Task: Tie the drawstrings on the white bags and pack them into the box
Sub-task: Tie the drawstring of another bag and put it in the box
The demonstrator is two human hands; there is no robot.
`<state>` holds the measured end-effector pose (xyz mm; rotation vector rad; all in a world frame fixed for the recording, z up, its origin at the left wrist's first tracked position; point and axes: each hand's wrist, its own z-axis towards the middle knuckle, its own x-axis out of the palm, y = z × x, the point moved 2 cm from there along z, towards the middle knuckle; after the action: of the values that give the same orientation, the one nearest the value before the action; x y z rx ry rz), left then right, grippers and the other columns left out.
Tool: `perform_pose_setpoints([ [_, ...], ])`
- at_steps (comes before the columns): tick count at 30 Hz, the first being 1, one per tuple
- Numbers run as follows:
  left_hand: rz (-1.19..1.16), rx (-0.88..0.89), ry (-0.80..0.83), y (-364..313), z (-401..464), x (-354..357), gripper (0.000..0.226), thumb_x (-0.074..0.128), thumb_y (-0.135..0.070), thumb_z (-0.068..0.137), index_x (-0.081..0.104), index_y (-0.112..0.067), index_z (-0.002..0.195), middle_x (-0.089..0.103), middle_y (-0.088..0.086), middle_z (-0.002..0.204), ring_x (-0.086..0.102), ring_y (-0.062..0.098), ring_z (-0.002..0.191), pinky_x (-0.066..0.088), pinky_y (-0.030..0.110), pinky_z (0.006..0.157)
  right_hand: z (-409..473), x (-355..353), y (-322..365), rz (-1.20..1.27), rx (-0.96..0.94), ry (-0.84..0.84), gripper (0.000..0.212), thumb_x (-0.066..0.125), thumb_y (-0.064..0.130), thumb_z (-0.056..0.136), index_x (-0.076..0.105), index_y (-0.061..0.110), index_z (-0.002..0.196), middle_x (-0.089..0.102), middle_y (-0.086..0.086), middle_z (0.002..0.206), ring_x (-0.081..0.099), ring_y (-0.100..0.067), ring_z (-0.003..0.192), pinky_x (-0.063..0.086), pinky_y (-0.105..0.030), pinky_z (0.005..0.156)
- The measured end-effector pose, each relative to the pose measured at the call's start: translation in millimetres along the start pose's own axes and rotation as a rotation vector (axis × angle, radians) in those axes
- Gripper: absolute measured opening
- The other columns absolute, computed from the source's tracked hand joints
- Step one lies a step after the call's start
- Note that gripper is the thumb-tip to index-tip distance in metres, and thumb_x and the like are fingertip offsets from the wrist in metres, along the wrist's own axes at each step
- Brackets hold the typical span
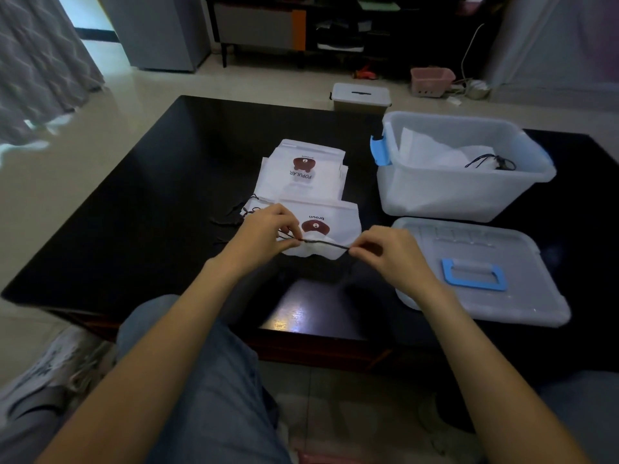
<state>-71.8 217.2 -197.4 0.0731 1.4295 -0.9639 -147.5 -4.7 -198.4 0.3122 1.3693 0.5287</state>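
On the left of the dark worktop (160,182), loose black drawstring ends (231,214) trail off the near left corner of a stack of white bags (301,172), each printed with a brown bear and the word "POPULAR". These bags lie flat and, as far as I can tell, are not yet tied.

Just nearer the person lies the white bag (330,229) in hand, its mouth gathered toward them. The left hand (261,234) pinches one end of its black drawstring (323,243) between thumb and forefinger, the other fingers curled. The cord runs taut and nearly level, left to right, across the puckered mouth of the bag to the right hand (390,254), which pinches the other end the same way.

So the cord's long axis lies straight between the two hands, with the bag just beyond it. I judge the mouth is being cinched and a knot comes next: the ends must cross between the hands.

Further right stands the clear plastic box (462,195) with blue latches, open, already holding white bags (435,155) with dark strings. It is nearer the right hand, which would suit the packing. Its lid (475,269), with a blue handle, lies flat in front of it.
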Motion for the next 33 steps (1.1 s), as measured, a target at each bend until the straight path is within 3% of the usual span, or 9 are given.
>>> perform_pose_setpoints([
  [3,0.064,-0.011,-0.011,3.0,-1.0,-1.0,0.011,0.073,-0.02,0.08,0.072,-0.014,0.09,0.062,0.001,0.102,0.059,0.013,0.088,0.049,0.026,0.082,-2.6,5.3,-3.4,-0.057,-0.021,-0.104,0.013,0.069,0.027,0.083,0.071,0.014,0.086,0.052,0.0,0.104,0.045,-0.013,0.094,0.039,-0.025,0.077],
  [7,0.095,-0.034,-0.026,1.9,-5.4,6.8,0.01,0.07,-0.016,0.083,0.07,-0.008,0.09,0.055,0.004,0.11,0.058,0.019,0.091,0.047,0.03,0.084,-6.1,8.9,-3.5,-0.199,-0.062,-0.155,0.011,0.073,0.027,0.079,0.07,0.017,0.076,0.047,-0.004,0.126,0.031,-0.02,0.117,0.022,-0.03,0.088],
  [10,0.193,-0.015,-0.065,-0.7,-7.2,9.9,0.011,0.071,-0.016,0.082,0.069,-0.007,0.087,0.052,0.01,0.125,0.049,0.027,0.111,0.044,0.038,0.091,-6.6,7.3,5.0,0.024,-0.106,-0.057,0.014,0.068,0.023,0.084,0.065,0.013,0.074,0.05,0.003,0.126,0.03,-0.011,0.122,0.027,-0.025,0.096],
  [13,0.257,0.043,-0.07,-9.0,-6.7,8.9,0.013,0.07,-0.021,0.08,0.069,-0.009,0.085,0.054,0.012,0.127,0.049,0.033,0.114,0.043,0.044,0.092,-5.5,-1.8,22.8,0.516,-0.053,0.052,0.017,0.06,0.011,0.091,0.059,0.012,0.074,0.058,0.009,0.119,0.046,-0.002,0.113,0.035,-0.008,0.089],
  [16,0.279,0.092,-0.05,-18.3,-5.2,12.3,0.02,0.06,-0.027,0.08,0.068,-0.009,0.081,0.062,0.011,0.113,0.057,0.033,0.101,0.047,0.043,0.084,2.4,-1.4,40.5,0.802,-0.007,0.088,0.012,0.051,0.008,0.095,0.06,0.006,0.087,0.069,0.006,0.101,0.059,0.001,0.086,0.042,-0.01,0.074],
  [19,0.309,0.106,-0.04,-23.1,-5.4,14.0,0.031,0.047,-0.034,0.085,0.065,-0.009,0.083,0.063,0.009,0.101,0.059,0.032,0.088,0.051,0.041,0.074,11.9,7.5,47.3,0.97,0.075,0.121,0.01,0.047,0.006,0.097,0.055,0.008,0.091,0.069,0.005,0.082,0.052,0.001,0.057,0.039,-0.011,0.056],
  [23,0.35,0.058,0.012,-22.4,-7.2,3.5,0.045,0.031,-0.045,0.09,0.06,-0.011,0.094,0.06,0.008,0.098,0.055,0.03,0.087,0.045,0.042,0.075,16.9,15.7,36.9,0.941,0.2,0.117,0.012,0.049,0.014,0.098,0.056,0.017,0.089,0.065,0.003,0.069,0.042,-0.006,0.048,0.035,-0.014,0.048],
  [29,0.447,0.057,0.118,-23.0,-7.0,-16.5,0.04,0.037,-0.049,0.096,0.06,-0.017,0.102,0.056,0.0,0.112,0.049,0.019,0.105,0.034,0.03,0.09,17.8,26.8,33.0,0.782,0.237,0.11,0.011,0.05,0.02,0.097,0.059,0.022,0.092,0.061,0.008,0.062,0.045,-0.002,0.054,0.034,-0.016,0.054],
  [33,0.308,0.084,0.243,-20.1,-13.5,-30.9,0.029,0.046,-0.047,0.093,0.06,-0.022,0.097,0.05,-0.004,0.115,0.042,0.013,0.108,0.032,0.026,0.087,17.6,25.6,35.8,0.79,0.232,0.098,0.013,0.051,0.011,0.095,0.058,0.022,0.094,0.065,0.01,0.065,0.051,-0.001,0.059,0.037,-0.01,0.057],
])
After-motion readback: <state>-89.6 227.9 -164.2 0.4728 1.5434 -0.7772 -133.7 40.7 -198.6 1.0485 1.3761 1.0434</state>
